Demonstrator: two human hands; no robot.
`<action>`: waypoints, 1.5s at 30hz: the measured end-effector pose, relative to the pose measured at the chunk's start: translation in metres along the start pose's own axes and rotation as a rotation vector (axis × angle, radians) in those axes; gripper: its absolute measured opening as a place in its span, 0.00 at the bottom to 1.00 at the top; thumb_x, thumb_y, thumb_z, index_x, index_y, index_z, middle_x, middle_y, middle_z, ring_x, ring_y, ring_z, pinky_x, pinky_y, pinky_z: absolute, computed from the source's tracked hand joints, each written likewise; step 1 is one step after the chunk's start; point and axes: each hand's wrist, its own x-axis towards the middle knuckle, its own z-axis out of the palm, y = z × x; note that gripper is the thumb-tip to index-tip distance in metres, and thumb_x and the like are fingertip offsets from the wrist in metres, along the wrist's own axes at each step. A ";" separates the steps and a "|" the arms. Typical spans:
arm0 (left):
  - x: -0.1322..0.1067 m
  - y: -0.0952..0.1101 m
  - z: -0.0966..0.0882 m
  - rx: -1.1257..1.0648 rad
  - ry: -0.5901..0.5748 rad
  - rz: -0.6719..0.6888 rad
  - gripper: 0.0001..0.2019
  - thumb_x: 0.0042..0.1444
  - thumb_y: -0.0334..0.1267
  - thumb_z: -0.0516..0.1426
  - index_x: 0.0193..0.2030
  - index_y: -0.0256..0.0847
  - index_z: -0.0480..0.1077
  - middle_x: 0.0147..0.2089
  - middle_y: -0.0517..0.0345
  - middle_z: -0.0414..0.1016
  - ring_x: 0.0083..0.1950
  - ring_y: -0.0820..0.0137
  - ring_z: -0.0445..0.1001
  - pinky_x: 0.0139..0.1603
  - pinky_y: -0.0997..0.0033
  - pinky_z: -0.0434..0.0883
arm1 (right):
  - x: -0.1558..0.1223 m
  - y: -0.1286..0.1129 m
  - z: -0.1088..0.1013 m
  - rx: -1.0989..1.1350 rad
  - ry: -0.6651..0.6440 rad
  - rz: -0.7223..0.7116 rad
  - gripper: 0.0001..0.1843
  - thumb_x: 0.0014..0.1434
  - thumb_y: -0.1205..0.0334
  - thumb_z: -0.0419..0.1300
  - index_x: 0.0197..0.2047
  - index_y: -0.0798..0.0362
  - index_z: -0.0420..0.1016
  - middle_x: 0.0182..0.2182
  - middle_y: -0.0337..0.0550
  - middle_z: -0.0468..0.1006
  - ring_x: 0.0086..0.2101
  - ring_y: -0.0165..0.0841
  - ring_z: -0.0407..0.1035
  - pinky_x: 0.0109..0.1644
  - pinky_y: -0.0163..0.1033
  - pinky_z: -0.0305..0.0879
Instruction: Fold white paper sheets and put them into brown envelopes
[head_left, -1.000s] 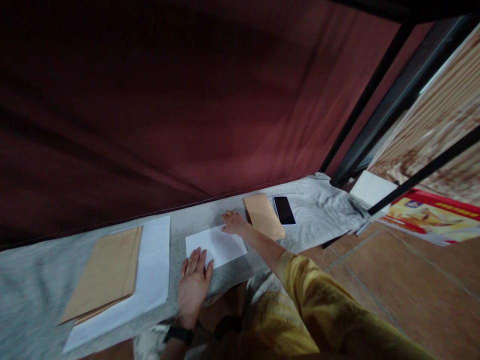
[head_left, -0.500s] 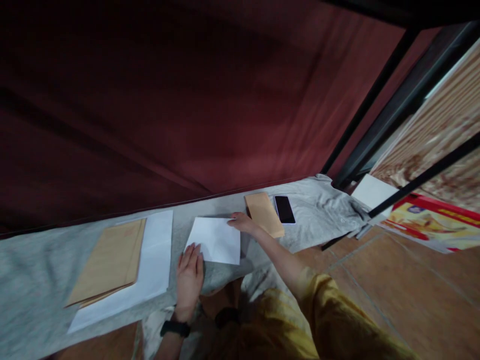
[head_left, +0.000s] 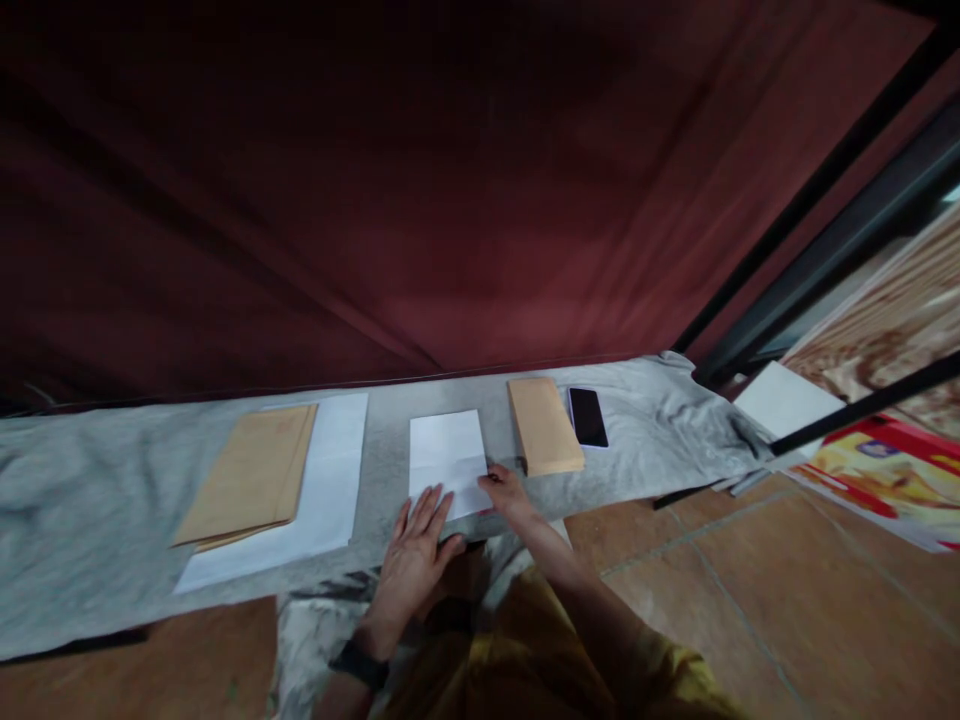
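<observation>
A folded white sheet of paper (head_left: 448, 450) lies on the grey cloth in front of me. My left hand (head_left: 415, 550) rests with its fingers spread flat over the sheet's near left edge. At the near right edge, my right hand (head_left: 510, 493) pinches the paper between thumb and fingers. A tiny dark spot shows by these fingertips, too small to name. Right of the sheet is a stack of brown envelopes (head_left: 544, 425), and beside that a phone (head_left: 588, 417) with a dark screen.
On the left, larger brown envelopes (head_left: 251, 475) lie over white paper sheets (head_left: 341, 470). Grey cloth (head_left: 97, 500) covers the narrow bench. Behind it hangs a dark red curtain (head_left: 450, 230). At the right stand a black metal frame (head_left: 810, 190) and a red and yellow box (head_left: 892, 480).
The paper now stands lengthwise away from me. My right hand has come from its far right corner down to the near right edge. My left hand's fingers have spread. The view has shifted.
</observation>
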 end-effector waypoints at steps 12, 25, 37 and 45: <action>0.008 0.003 -0.012 -0.036 -0.057 -0.106 0.23 0.66 0.36 0.52 0.67 0.46 0.67 0.71 0.51 0.67 0.65 0.58 0.70 0.64 0.52 0.67 | -0.003 -0.002 -0.028 0.131 -0.121 0.167 0.08 0.56 0.55 0.60 0.35 0.50 0.72 0.27 0.35 0.74 0.25 0.31 0.70 0.26 0.35 0.72; 0.003 -0.016 -0.012 0.019 -0.069 -0.011 0.31 0.59 0.24 0.48 0.69 0.44 0.65 0.70 0.54 0.68 0.71 0.62 0.65 0.69 0.55 0.64 | -0.026 -0.018 -0.037 -0.646 0.125 -0.091 0.14 0.67 0.61 0.56 0.54 0.50 0.75 0.43 0.52 0.81 0.41 0.43 0.78 0.47 0.46 0.74; -0.002 -0.019 0.001 0.051 -0.020 0.006 0.30 0.57 0.27 0.51 0.67 0.40 0.68 0.67 0.49 0.72 0.69 0.59 0.68 0.70 0.54 0.63 | 0.049 -0.049 0.033 -1.028 -0.406 -0.881 0.23 0.74 0.56 0.53 0.68 0.49 0.67 0.71 0.47 0.61 0.69 0.40 0.54 0.74 0.52 0.50; 0.001 -0.018 -0.008 0.072 -0.045 0.023 0.29 0.59 0.27 0.51 0.68 0.42 0.66 0.71 0.51 0.66 0.71 0.60 0.65 0.69 0.55 0.65 | 0.090 -0.053 0.041 -1.115 -0.281 -0.858 0.26 0.75 0.53 0.49 0.73 0.48 0.59 0.73 0.44 0.55 0.70 0.39 0.51 0.75 0.51 0.44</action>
